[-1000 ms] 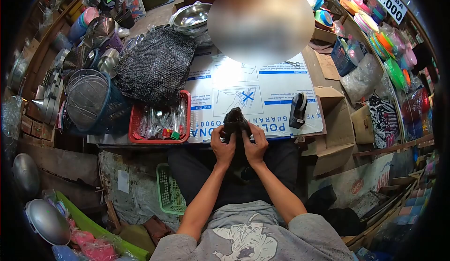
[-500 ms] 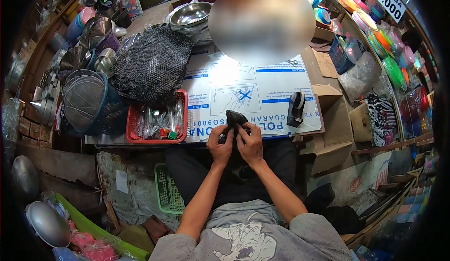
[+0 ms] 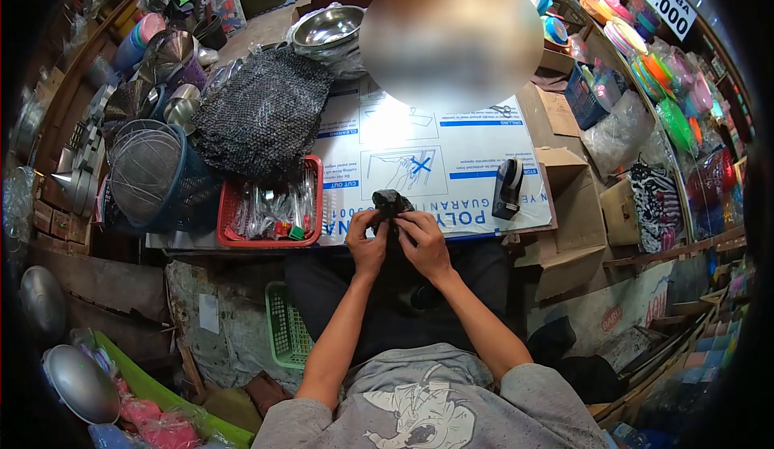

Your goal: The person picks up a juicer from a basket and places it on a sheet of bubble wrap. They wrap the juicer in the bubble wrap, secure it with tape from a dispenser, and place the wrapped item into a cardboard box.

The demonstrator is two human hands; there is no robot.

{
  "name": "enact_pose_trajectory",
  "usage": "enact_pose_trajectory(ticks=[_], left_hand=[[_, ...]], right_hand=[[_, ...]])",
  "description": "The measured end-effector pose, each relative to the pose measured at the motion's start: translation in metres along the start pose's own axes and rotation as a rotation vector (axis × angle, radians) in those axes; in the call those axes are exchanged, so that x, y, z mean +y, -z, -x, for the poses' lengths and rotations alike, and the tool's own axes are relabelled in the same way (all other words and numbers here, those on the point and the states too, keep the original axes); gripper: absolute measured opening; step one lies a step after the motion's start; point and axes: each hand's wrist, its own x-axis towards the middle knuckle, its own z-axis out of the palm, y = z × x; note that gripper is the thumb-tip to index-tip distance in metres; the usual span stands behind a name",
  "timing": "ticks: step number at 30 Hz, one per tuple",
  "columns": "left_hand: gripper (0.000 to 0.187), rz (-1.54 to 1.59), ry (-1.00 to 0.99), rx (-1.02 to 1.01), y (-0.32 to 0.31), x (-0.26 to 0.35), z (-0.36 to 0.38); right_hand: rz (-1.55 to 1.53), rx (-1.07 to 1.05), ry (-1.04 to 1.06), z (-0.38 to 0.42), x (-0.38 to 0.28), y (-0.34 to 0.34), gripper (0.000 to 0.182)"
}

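Observation:
Between my two hands, over the near edge of the table, is a crumpled black plastic bag (image 3: 390, 201). My left hand (image 3: 368, 245) pinches its left side with thumb and fingers. The fingertips of my right hand (image 3: 424, 243) close on the bag from the right, near its lower part. Beneath it, a white printed sheet (image 3: 476, 144) with blue lettering covers the tabletop. A black tape dispenser (image 3: 507, 189) stands on the sheet to the right of my hands. Toward the far right corner lies a pair of scissors (image 3: 503, 111).
Left of my hands, a red basket (image 3: 225, 217) holds wrapped utensils. Black bubble wrap (image 3: 262, 110) is heaped behind it, beside a blue basket (image 3: 179, 193) with strainers. Metal bowls (image 3: 329, 28) sit at the back. An open cardboard box (image 3: 571, 207) adjoins the table's right side.
The black bag has shifted slightly left and is bunched smaller, its pointed top now crumpled. Both hands have moved a little left with it, and the right fingers reach further across.

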Motion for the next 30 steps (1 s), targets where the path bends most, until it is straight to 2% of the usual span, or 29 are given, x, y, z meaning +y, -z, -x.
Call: enact_pose_trajectory(ticks=[4, 9, 14, 16, 17, 19, 20, 21, 23, 24, 26, 27, 28, 29, 30], left_hand=[[0.029, -0.053, -0.095, 0.029, 0.004, 0.008, -0.002], [0.042, -0.187, -0.316, -0.102, 0.008, 0.017, 0.004], [0.039, -0.216, -0.310, -0.141, 0.013, 0.022, 0.002], [0.034, -0.261, -0.325, -0.184, 0.016, 0.021, 0.001], [0.034, -0.261, -0.326, -0.184, 0.016, 0.020, 0.000], [0.023, -0.172, -0.176, -0.138, 0.017, 0.013, -0.003], [0.031, -0.132, -0.077, -0.190, 0.021, -0.001, -0.004], [0.031, -0.133, -0.075, -0.190, 0.021, 0.001, -0.007], [0.051, -0.067, 0.178, -0.163, 0.022, 0.006, -0.015], [0.074, -0.104, 0.204, -0.230, 0.025, 0.004, -0.019], [0.078, -0.116, 0.194, -0.271, 0.028, 0.002, -0.022], [0.081, -0.124, 0.185, -0.316, 0.030, 0.003, -0.024], [0.085, -0.140, 0.263, -0.369, 0.031, 0.006, -0.025], [0.085, -0.140, 0.263, -0.368, 0.030, 0.007, -0.026], [0.083, -0.089, 0.238, -0.387, 0.028, 0.006, -0.027]], right_hand=[[0.030, -0.015, -0.022, -0.001, 0.000, -0.004, 0.025], [0.006, -0.048, -0.076, -0.004, 0.002, -0.004, 0.025], [-0.077, -0.051, -0.170, -0.011, -0.006, 0.001, 0.026], [-0.175, -0.013, -0.310, -0.015, -0.011, 0.000, 0.023], [-0.175, -0.013, -0.309, -0.015, -0.009, -0.002, 0.023], [-0.139, 0.022, -0.236, -0.015, -0.002, -0.006, 0.024], [-0.139, 0.022, -0.237, -0.013, 0.001, -0.008, 0.024], [-0.137, 0.003, -0.224, -0.012, 0.002, -0.010, 0.022], [-0.138, -0.020, -0.209, -0.011, 0.005, -0.013, 0.020], [-0.082, -0.052, -0.196, -0.013, 0.008, -0.013, 0.025], [-0.029, -0.086, -0.182, -0.015, 0.012, -0.014, 0.032], [-0.127, -0.083, -0.271, -0.019, 0.011, -0.011, 0.040], [-0.224, -0.080, -0.358, -0.024, 0.011, -0.008, 0.049], [-0.225, -0.081, -0.357, -0.030, 0.011, -0.005, 0.049], [-0.191, -0.098, -0.264, -0.038, 0.009, 0.000, 0.060]])
